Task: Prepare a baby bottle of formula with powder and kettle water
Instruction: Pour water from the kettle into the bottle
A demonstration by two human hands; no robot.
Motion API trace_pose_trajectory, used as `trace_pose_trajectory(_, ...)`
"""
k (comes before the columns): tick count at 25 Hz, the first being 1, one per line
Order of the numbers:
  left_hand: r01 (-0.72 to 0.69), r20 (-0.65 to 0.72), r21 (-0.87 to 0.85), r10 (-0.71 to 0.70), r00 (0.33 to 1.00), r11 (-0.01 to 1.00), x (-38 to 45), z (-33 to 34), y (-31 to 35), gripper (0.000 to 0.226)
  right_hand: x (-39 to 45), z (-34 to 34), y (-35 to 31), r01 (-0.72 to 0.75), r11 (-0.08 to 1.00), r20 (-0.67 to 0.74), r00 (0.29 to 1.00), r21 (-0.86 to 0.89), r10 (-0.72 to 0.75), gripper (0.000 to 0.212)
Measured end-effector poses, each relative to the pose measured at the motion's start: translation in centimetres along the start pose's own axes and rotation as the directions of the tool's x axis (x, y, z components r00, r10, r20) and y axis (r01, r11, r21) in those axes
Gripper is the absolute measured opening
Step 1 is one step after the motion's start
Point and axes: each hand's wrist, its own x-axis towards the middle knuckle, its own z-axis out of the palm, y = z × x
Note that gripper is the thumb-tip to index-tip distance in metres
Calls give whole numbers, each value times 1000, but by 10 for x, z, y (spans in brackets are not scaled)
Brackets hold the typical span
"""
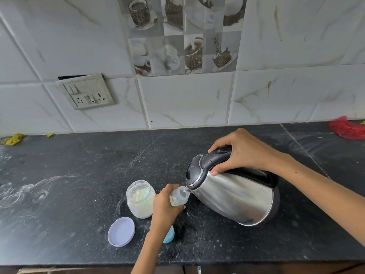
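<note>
The baby bottle (178,197) sits in the left hand (165,207), fingers curled round it in a closed grip, just right of the powder jar (140,198). The right hand (240,152) grips the kettle (233,191) handle, tilting its spout onto the bottle mouth; water seems to flow.

Domestic kitchen: dark speckled stone tabletop (79,165) against a marble-patterned tiled wall (187,99) with coffee-cup decorative tiles (181,34), a switch-and-socket plate (86,91), and an electric kettle (233,194).
</note>
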Motion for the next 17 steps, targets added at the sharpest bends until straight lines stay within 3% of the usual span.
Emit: trace_pose_trajectory(17,-15,4,20,15,1000,1000,-4,-2,-1,55,0,-6,-11,14,999,57,998,-44,-12,43)
